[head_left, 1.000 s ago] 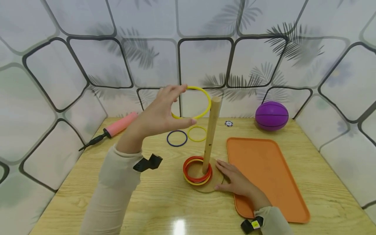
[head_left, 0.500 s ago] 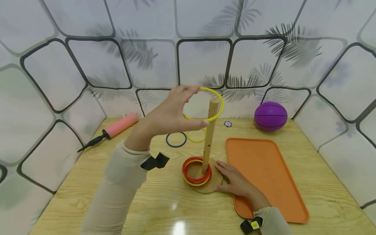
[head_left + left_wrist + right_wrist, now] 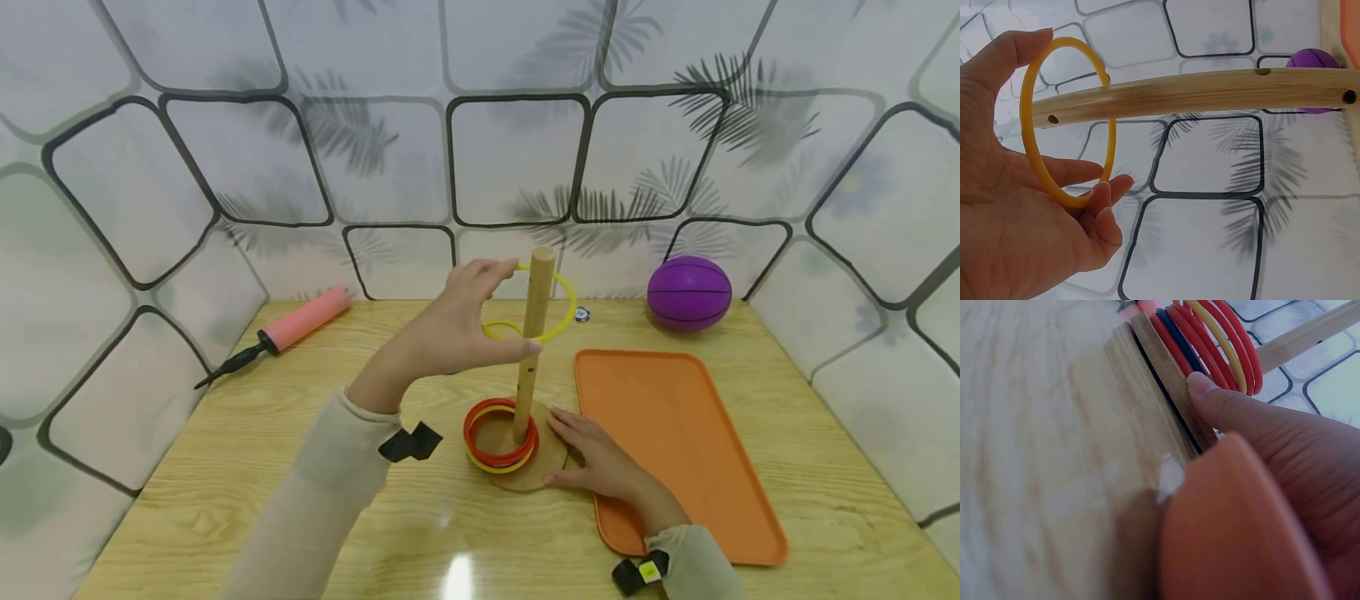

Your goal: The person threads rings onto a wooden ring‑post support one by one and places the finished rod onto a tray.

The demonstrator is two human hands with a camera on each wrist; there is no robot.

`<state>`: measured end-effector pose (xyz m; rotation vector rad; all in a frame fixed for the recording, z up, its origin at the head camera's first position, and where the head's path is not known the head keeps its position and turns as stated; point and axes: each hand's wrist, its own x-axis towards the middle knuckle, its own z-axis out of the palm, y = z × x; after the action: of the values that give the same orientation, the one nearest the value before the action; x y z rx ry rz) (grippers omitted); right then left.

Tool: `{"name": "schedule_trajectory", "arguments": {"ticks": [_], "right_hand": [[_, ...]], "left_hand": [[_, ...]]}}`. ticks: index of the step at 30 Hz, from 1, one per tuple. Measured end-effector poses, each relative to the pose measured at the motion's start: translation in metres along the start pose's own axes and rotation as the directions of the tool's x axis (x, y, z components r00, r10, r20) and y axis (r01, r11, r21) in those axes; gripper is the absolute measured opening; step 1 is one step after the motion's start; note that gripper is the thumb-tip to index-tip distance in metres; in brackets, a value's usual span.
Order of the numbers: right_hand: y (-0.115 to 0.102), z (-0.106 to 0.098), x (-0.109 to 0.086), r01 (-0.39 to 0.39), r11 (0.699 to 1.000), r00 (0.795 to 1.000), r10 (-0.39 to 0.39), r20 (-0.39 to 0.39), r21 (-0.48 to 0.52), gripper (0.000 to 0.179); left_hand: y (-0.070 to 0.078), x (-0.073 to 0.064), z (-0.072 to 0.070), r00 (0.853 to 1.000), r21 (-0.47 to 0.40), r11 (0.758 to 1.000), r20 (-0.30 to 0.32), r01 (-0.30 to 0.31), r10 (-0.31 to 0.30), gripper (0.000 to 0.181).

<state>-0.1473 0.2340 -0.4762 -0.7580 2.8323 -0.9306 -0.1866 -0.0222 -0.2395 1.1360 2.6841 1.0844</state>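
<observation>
My left hand (image 3: 450, 329) pinches a yellow ring (image 3: 570, 304) between thumb and fingers. The ring is around the upper part of an upright wooden peg (image 3: 536, 304), whose top stands above it. In the left wrist view the peg passes through the yellow ring (image 3: 1027, 134). The peg rises from a round wooden base (image 3: 553, 446) on the table. Low around the peg lie stacked rings (image 3: 474, 437); the right wrist view shows several red ones, a blue and a yellow. My right hand (image 3: 603, 467) rests on the base's right side, fingers extended, thumb (image 3: 1202, 384) against it.
An orange tray (image 3: 667, 417) lies right of the base, under my right forearm. At the back are a purple ball (image 3: 688, 293) and a small chip (image 3: 582, 314). A pink pump (image 3: 307, 319) lies at left. My left hand mostly hides another yellow ring (image 3: 501, 325).
My left hand has carried the yellow ring rightward over the peg, then lowered it so that it is around the upper part. My right hand stays on the base.
</observation>
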Motion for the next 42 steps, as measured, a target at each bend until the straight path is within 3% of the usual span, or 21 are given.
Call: {"name": "schedule_trajectory", "arguments": {"ticks": [7, 15, 24, 29, 33, 42], "right_hand": [[0.0, 0.0, 0.0, 0.002, 1.0, 1.0, -0.002, 0.003, -0.003, 0.088], [-0.001, -0.002, -0.001, -0.007, 1.0, 1.0, 0.007, 0.004, 0.002, 0.088], [-0.003, -0.002, -0.001, -0.011, 1.0, 1.0, 0.011, -0.002, 0.007, 0.088], [-0.002, -0.002, -0.001, -0.008, 1.0, 1.0, 0.008, -0.001, 0.011, 0.088], [-0.002, -0.001, -0.001, -0.002, 1.0, 1.0, 0.002, -0.002, 0.008, 0.088], [-0.002, 0.0, 0.001, -0.016, 1.0, 1.0, 0.016, 0.005, 0.005, 0.089]], "left_hand": [[-0.016, -0.009, 0.02, 0.998, -0.046, 0.997, 0.022, 0.054, -0.053, 0.091], [-0.038, -0.018, 0.048, 0.998, -0.108, 0.992, 0.028, 0.061, -0.058, 0.089], [-0.061, -0.031, 0.074, 0.996, -0.104, 0.99, 0.023, 0.092, -0.09, 0.089], [-0.076, -0.037, 0.089, 0.992, -0.109, 0.987, 0.058, 0.119, -0.113, 0.091], [-0.087, -0.042, 0.097, 0.989, -0.12, 0.985, 0.101, 0.124, -0.112, 0.091], [-0.107, -0.049, 0.109, 0.989, -0.091, 0.99, 0.11, 0.108, -0.098, 0.09]]}}
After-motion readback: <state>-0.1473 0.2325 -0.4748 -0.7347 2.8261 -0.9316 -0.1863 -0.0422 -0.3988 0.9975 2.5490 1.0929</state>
